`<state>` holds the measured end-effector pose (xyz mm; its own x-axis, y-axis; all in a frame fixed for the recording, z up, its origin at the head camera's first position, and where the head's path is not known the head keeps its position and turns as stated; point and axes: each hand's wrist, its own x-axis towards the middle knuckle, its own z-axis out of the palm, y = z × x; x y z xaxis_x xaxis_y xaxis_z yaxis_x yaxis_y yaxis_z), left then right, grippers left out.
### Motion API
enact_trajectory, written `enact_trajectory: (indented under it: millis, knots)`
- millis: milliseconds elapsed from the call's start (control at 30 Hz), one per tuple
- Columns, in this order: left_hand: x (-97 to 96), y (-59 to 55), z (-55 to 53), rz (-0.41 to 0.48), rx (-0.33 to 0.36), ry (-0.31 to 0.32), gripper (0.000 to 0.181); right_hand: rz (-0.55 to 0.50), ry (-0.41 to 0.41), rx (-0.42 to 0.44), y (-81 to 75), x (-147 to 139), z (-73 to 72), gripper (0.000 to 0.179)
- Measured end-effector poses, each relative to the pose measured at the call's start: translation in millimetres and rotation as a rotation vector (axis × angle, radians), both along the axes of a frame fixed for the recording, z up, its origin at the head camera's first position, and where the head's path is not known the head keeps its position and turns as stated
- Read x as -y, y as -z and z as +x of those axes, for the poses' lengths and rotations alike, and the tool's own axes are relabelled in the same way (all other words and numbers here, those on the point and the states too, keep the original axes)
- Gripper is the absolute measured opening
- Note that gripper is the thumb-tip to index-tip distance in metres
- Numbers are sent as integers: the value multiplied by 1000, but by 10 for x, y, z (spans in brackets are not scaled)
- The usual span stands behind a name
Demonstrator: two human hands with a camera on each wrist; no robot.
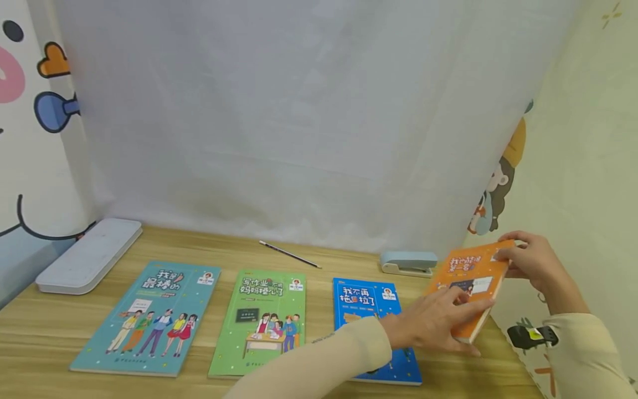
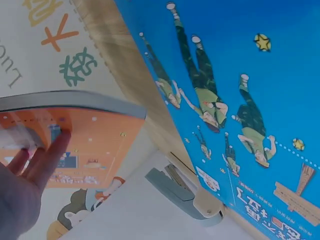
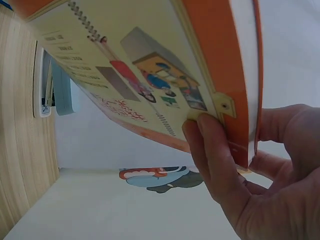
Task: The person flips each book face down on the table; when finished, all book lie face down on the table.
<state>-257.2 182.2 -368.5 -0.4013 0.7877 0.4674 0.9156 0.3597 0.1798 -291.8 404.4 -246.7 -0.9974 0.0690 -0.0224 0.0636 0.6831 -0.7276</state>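
Pale cream sleeves come closest to the camera: the left sleeve [image 1: 319, 360] slants across from the bottom edge and covers part of a blue book [image 1: 366, 307], while the right sleeve [image 1: 583, 349] rises in the lower right corner, a black band [image 1: 533, 335] beside its cuff. Both hands are clamped on one orange book [image 1: 461, 271], held up and tilted at the right end of the row of books, its front cover showing to the head camera. The left hand [image 1: 438, 318] grips it near the bottom, fingers spread over the front cover and thumb by the lower edge. The right hand [image 1: 535, 263] pinches the upper right corner, thumb in front and fingers behind; the right wrist view shows two of those fingertips [image 3: 207, 122] pressed on the cream-coloured back cover. Left of the blue book lie a green book [image 1: 261, 338] and then a teal book [image 1: 149, 310], flat, apart from one another, covers up, each with cartoon figures. Behind the blue book, near the orange one, stands a pale blue and white stapler [image 1: 408, 263]. A dark pencil [image 1: 291, 255] lies aslant behind the green and blue books, and a white case [image 1: 89, 257] rests at the far left of the wood-grain table [image 1: 30, 343]. White cloth [image 1: 299, 111] hangs behind everything.
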Motion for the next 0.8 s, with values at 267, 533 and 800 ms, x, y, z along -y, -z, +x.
enact_trajectory:
  millis: [267, 533, 800]
  knots:
    - [107, -116, -84, 33, 170, 109, 75, 36, 8, -3, -7, 10, -6, 57]
    - [151, -86, -119, 111, 274, 88, 64, 59, 11, 6, 16, 31, -34, 51]
    - [171, -39, -140, 218, 300, 74, 62, 46, 9, -2, 28, 60, -43, 52]
